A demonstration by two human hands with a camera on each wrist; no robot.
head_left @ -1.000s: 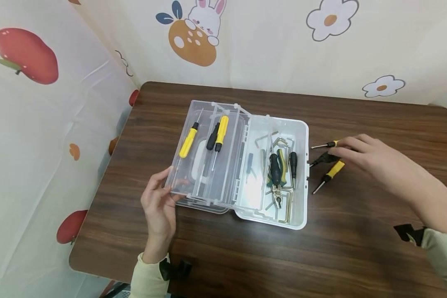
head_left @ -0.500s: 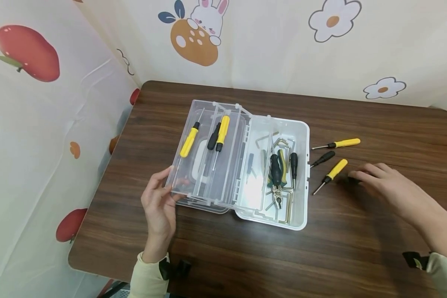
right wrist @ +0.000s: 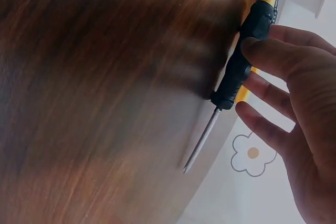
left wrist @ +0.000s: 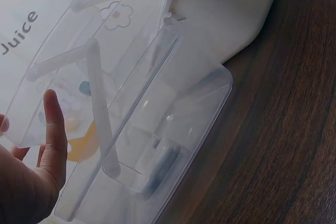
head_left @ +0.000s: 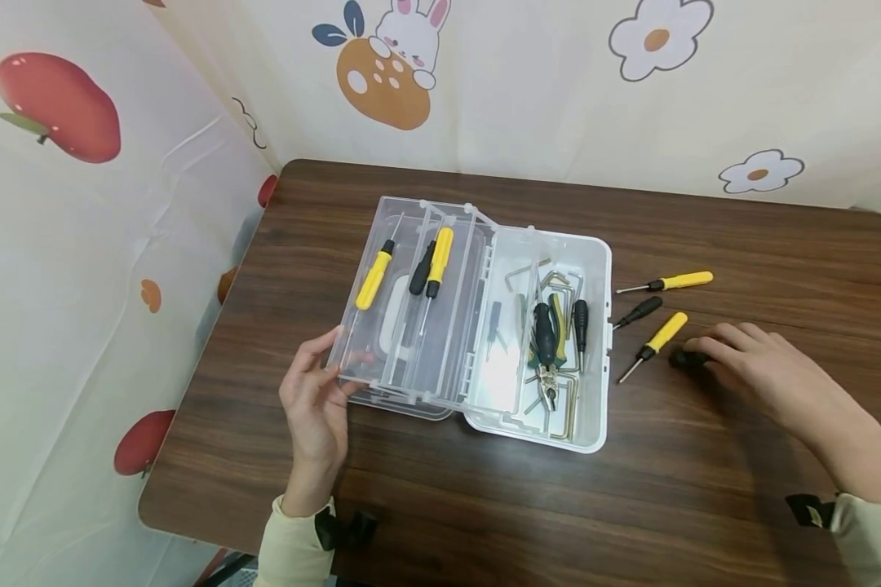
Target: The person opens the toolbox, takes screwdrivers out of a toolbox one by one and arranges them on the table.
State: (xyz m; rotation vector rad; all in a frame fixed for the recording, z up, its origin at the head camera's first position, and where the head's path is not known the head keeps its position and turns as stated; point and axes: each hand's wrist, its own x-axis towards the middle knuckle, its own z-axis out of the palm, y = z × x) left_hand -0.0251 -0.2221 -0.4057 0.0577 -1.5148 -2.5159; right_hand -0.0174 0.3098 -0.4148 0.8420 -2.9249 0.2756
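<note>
My left hand [head_left: 316, 399] grips the near left corner of a clear plastic tray [head_left: 363, 350], which is folded out from a white toolbox [head_left: 596, 408]. Two yellow screwdrivers [head_left: 374, 279] and a black one [head_left: 422, 271] lie in that tray. My right hand [head_left: 752, 367] pinches a black-handled screwdriver [right wrist: 228, 82] between thumb and fingers, low over the table. In the head view only its handle end shows past my fingertips. Beside that hand, on the table, lie two yellow screwdrivers [head_left: 666, 333] and another black screwdriver [head_left: 640, 310].
Inside the white box are pliers [head_left: 546, 334], a small black screwdriver [head_left: 580, 322] and several hex keys [head_left: 568, 408]. The brown wooden table [head_left: 705, 505] meets a printed curtain [head_left: 529, 98] at the back and left.
My right hand has drawn back from over the three screwdrivers beside the box, moving toward me and right, and now has a black screwdriver in its fingers. The left hand stays at the tray.
</note>
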